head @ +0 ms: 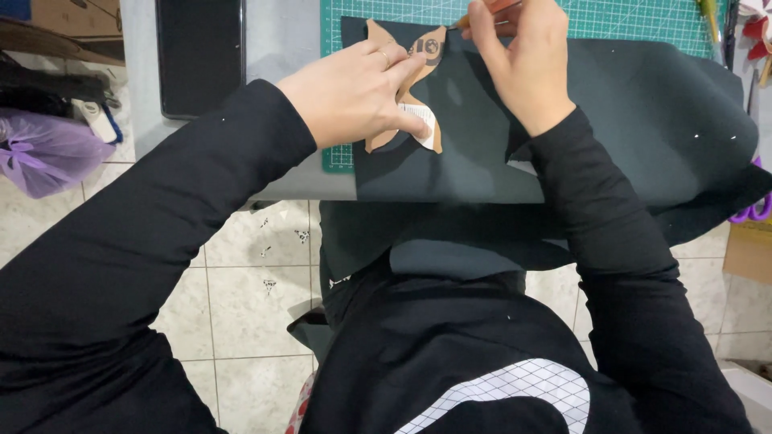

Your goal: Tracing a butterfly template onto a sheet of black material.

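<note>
on the grey tabletop (281, 48), upper centre, the left hand (354, 92) presses a cardboard template (402, 88) flat on dark fabric (627, 112) to steady it; the right hand (523, 56) pinches a pencil (482, 12), tracing its edge.

Black tablet (200, 55) top left, purple bag (44, 153) on tiled floor (241, 305), purple scissors (752, 210) at rt edge

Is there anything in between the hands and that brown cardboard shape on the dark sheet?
Nothing visible does. The left hand lies flat right on the brown cardboard shape, pressing it onto the dark sheet. The right hand holds a thin orange tool whose tip meets the shape's upper edge.
</note>
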